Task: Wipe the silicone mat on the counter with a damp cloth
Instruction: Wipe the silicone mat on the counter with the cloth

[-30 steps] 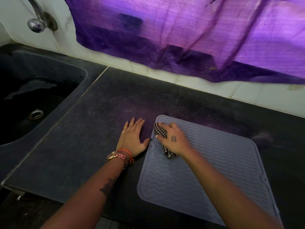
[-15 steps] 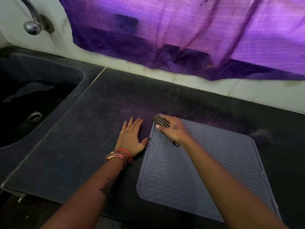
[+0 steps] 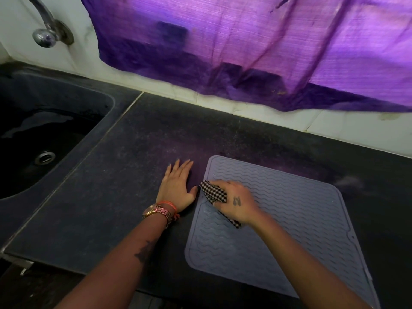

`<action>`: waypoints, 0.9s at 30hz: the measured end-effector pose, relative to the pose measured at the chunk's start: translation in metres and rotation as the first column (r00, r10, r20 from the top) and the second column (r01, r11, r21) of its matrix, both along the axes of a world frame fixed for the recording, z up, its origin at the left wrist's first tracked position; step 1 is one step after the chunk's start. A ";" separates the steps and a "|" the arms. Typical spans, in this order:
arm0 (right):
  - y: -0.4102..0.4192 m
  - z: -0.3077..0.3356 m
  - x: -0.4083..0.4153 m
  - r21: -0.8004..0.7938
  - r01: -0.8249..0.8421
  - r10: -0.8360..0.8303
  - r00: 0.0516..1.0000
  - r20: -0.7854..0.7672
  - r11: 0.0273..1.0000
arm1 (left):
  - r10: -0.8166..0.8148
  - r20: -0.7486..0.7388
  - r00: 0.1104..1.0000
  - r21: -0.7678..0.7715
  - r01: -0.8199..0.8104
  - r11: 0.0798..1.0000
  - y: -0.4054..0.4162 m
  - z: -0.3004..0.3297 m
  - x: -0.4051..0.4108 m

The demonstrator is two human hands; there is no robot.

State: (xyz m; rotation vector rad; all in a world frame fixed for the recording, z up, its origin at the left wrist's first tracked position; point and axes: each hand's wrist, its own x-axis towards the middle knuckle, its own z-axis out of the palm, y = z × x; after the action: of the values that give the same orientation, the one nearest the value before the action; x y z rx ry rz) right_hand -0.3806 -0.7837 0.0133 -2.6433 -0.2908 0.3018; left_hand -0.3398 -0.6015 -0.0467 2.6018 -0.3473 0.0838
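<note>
Silicone mat [image 3: 301,219] lies flat on counter [image 3: 111,208]. Right hand [image 3: 236,202] grips checkered cloth [image 3: 214,192] against mat's left edge; left hand [image 3: 178,186] flat, fingers straight. Sink [image 3: 44,139] holds shallow water.

Checkered cloth [image 3: 213,192] pressed on ridged grey mat [image 3: 289,219].

Bare counter [image 3: 124,197] lies open left of the mat [image 3: 289,230], as far as the sink [image 3: 44,139]. The left hand [image 3: 178,186], flat just beside the mat's left edge, blocks that side; right and far counter is bare.
</note>
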 end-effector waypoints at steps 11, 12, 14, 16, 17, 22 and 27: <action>-0.011 0.003 0.061 0.355 0.365 -0.315 0.929 -0.193 0.860 | 0.003 -0.002 1.000 0.020 -0.002 1.000 -0.001 0.000 0.000; -0.006 -0.004 0.061 0.259 0.335 -0.302 0.940 -0.160 0.906 | 0.004 0.002 1.000 0.018 -0.004 1.000 -0.001 0.000 0.000; 0.005 -0.014 0.055 0.075 0.288 -0.287 0.958 -0.029 0.955 | 0.005 0.008 1.000 0.014 -0.005 1.000 -0.001 0.000 0.000; 0.011 -0.016 0.048 0.017 0.262 -0.262 0.964 0.031 0.965 | 0.001 0.009 1.000 0.018 -0.001 1.000 -0.001 0.000 0.001; 0.011 -0.016 0.043 0.021 0.241 -0.242 0.970 0.032 0.970 | -0.002 0.009 1.000 0.021 0.002 1.000 -0.001 -0.001 0.001; 0.005 -0.011 0.005 0.024 0.065 -0.066 0.996 0.053 0.998 | -0.004 0.010 1.000 0.004 0.004 1.000 -0.001 -0.001 0.002; -0.021 0.007 0.007 0.351 0.111 -0.022 0.968 -0.249 0.930 | -0.009 0.001 1.000 0.015 0.009 1.000 0.000 -0.001 0.001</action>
State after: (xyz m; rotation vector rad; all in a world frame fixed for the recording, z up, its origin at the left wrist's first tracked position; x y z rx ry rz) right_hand -0.3737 -0.8050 0.0199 -2.2191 -0.1566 0.4920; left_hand -0.3384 -0.6018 -0.0479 2.6147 -0.3611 0.0800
